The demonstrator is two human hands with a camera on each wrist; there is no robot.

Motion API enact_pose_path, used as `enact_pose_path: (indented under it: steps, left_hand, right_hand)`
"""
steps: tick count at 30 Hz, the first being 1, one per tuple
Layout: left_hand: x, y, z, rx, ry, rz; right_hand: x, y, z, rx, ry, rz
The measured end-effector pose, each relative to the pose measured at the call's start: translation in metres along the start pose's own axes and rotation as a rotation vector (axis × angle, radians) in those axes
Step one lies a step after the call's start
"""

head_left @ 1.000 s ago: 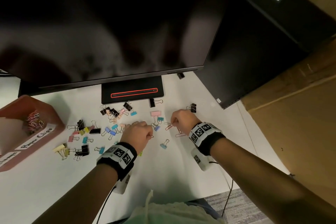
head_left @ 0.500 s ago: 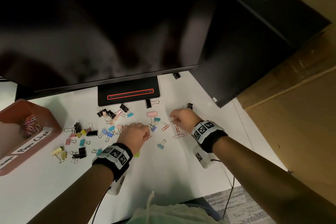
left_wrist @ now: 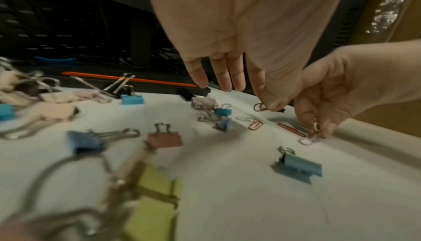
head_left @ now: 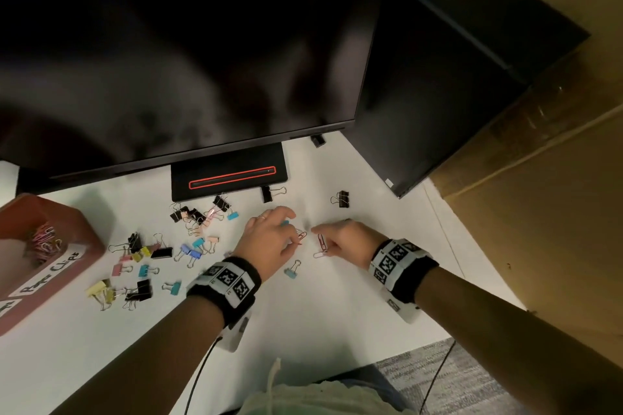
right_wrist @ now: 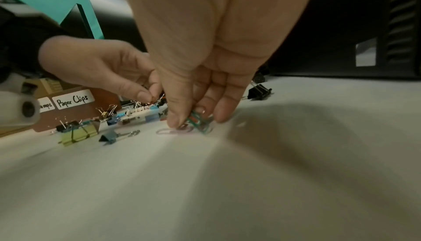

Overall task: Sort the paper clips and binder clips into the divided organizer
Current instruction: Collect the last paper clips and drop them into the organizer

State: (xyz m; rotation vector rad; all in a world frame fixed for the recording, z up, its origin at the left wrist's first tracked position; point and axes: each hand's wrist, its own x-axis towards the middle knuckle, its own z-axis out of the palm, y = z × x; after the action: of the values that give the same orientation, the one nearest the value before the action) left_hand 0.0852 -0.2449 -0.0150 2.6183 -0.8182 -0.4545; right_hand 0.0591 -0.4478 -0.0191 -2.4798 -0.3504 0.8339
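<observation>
Both hands work at the middle of the white desk (head_left: 337,313), just in front of the monitor's stand (head_left: 229,175), because that is where the loose paper clips lie among the scattered binder clips (head_left: 161,253). The left hand (head_left: 269,239) pinches a reddish paper clip (left_wrist: 259,107) between thumb and forefinger at the desk surface, while its other three fingers (left_wrist: 225,75) hang straight and close together, clear of the clips below. The right hand (head_left: 344,241) reaches down just to its right; thumb and fingers curl round a small bunch of coloured paper clips (right_wrist: 198,120), and the thumb tip presses at a pale pink paper clip (right_wrist: 173,130) flat on the desk, probably to add it to the bunch. Gathering several in one grip looks like a way to save trips, since the brown divided organizer (head_left: 84,239) stands well apart at the far left edge. Its compartment labelled "Paper Clips" (right_wrist: 73,100) already holds a heap of coloured clips (head_left: 43,239), so this sorting is partly done; the binder clips, spread mostly left of the hands with two black ones to the far right, remain untouched. A red paper clip (head_left: 322,241) lies between the two hands, not yet taken. Flat wire clips on a smooth top are awkward to lift, which likely explains the fingertip pinches.
</observation>
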Motion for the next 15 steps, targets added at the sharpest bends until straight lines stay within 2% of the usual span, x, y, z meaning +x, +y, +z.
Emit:
enact_pose_path:
  steps: [4,8,11,15]
  left_hand:
    - [0.013,0.004,0.011,0.074,-0.092,0.021]
    - [0.018,0.004,0.015,0.17,-0.098,0.033]
    - [0.023,0.005,0.013,0.103,-0.125,0.02]
    - [0.027,0.009,0.01,0.045,-0.123,-0.02]
  right_hand:
    - [0.007,-0.002,0.003,-0.066,0.008,-0.002]
    - [0.012,0.002,0.006,-0.019,0.049,0.026]
    - [0.014,0.007,0.006,0.084,0.113,0.03]
    - [0.015,0.002,0.003,0.103,0.138,-0.016]
